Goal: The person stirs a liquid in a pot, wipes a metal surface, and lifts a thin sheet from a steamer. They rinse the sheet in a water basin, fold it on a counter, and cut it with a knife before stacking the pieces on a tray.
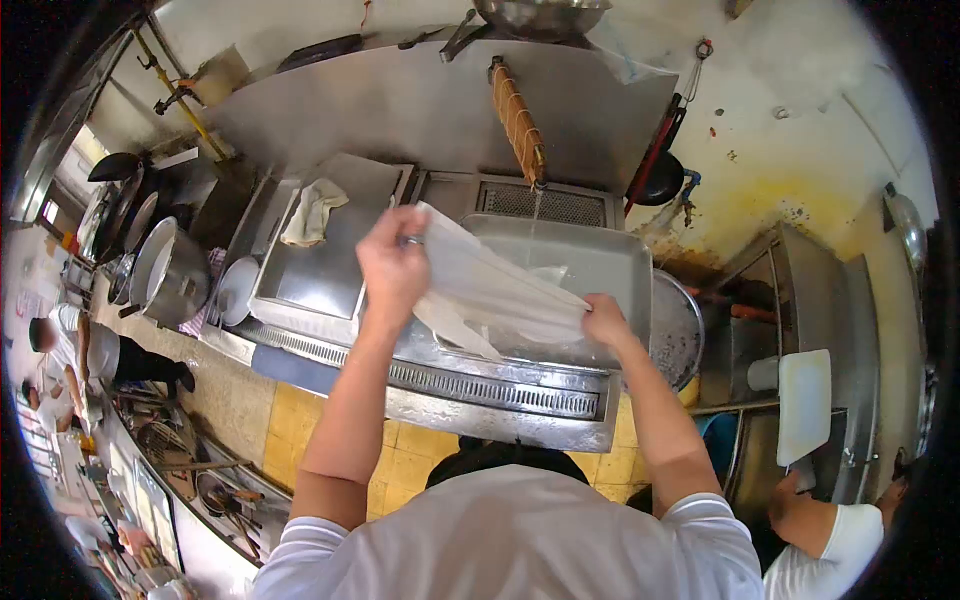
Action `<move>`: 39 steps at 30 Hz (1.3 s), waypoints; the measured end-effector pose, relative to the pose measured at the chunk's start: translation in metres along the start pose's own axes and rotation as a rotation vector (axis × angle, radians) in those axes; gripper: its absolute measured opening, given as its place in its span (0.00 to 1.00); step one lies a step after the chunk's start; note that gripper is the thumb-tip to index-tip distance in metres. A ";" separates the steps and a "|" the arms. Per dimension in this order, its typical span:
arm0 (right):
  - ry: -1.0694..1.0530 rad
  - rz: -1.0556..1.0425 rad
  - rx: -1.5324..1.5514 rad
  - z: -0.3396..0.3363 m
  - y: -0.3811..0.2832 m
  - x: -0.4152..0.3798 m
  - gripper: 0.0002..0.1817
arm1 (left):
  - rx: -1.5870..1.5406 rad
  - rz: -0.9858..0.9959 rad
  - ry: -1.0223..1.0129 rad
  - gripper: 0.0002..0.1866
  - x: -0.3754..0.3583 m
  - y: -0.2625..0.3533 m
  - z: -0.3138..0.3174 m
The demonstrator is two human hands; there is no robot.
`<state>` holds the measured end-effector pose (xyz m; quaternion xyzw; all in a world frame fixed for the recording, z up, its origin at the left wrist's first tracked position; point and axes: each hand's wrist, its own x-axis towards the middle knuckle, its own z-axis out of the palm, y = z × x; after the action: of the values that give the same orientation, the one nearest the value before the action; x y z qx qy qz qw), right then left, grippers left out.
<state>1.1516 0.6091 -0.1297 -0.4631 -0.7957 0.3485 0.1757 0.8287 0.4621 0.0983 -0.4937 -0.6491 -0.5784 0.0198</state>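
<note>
A thin white cloth is stretched between my two hands, with a loose corner hanging down in front. My left hand, with a ring on one finger, is closed on its upper left end and raised higher. At the lower right end, the fingers of my right hand pinch the edge. Beneath the cloth lies a large shallow metal tray with water in it. A thin stream of water falls into the tray from a spout wrapped in bamboo slats.
Left of the tray is a square metal steamer box with a crumpled cloth on its edge. A round basin stands to the right. A slotted drain runs along the front. Another person is at lower right, more people at far left.
</note>
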 end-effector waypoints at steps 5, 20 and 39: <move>0.085 -0.165 0.445 -0.019 -0.181 -0.001 0.17 | -0.004 0.149 -0.269 0.14 -0.043 0.017 0.059; 0.045 -0.254 0.685 -0.018 -0.229 0.012 0.19 | -0.024 0.287 -0.217 0.15 -0.013 0.024 0.049; -0.314 0.266 -0.592 0.026 -0.017 -0.014 0.13 | 0.402 -0.043 -0.984 0.13 -0.157 -0.130 0.108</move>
<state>1.1326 0.5809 -0.1351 -0.5341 -0.8123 0.1898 -0.1370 0.8811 0.4686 -0.1262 -0.6796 -0.6898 -0.1428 -0.2046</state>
